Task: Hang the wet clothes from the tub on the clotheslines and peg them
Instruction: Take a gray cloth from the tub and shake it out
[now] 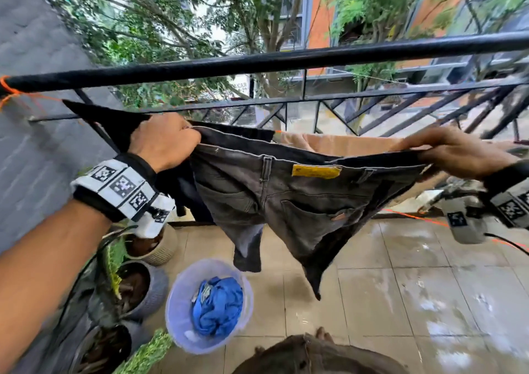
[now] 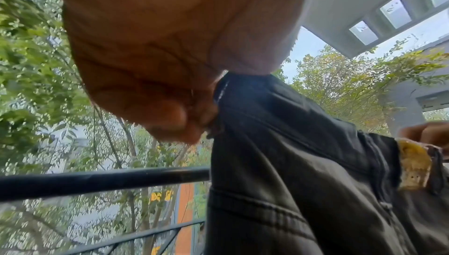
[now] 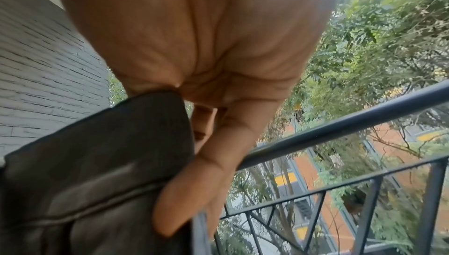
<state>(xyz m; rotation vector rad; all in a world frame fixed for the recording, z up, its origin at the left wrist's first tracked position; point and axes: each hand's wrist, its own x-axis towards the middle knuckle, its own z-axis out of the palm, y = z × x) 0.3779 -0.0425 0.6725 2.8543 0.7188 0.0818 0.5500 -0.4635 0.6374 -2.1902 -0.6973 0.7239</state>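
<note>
Dark grey jeans [image 1: 289, 199] with a yellow waist patch [image 1: 316, 171] hang stretched between my hands in front of the railing. My left hand [image 1: 169, 140] grips the left end of the waistband, fingers curled over it; the left wrist view shows the same jeans [image 2: 291, 163] under my left hand [image 2: 170, 67]. At the right end of the waistband, my right hand [image 1: 452, 151] pinches the fabric, seen close as jeans [image 3: 97, 163] held by my right hand [image 3: 206, 144]. A thin orange clothesline [image 1: 277, 131] runs just behind. The lilac tub [image 1: 183, 328] on the floor holds a blue garment [image 1: 217, 306].
A black garment [image 1: 114, 121] and a tan cloth [image 1: 343, 144] hang on the line behind the jeans. The black balcony railing [image 1: 286, 61] crosses ahead. Potted plants [image 1: 137, 285] stand at the left by a grey wall [image 1: 34, 144]. The tiled floor [image 1: 415, 302] is wet.
</note>
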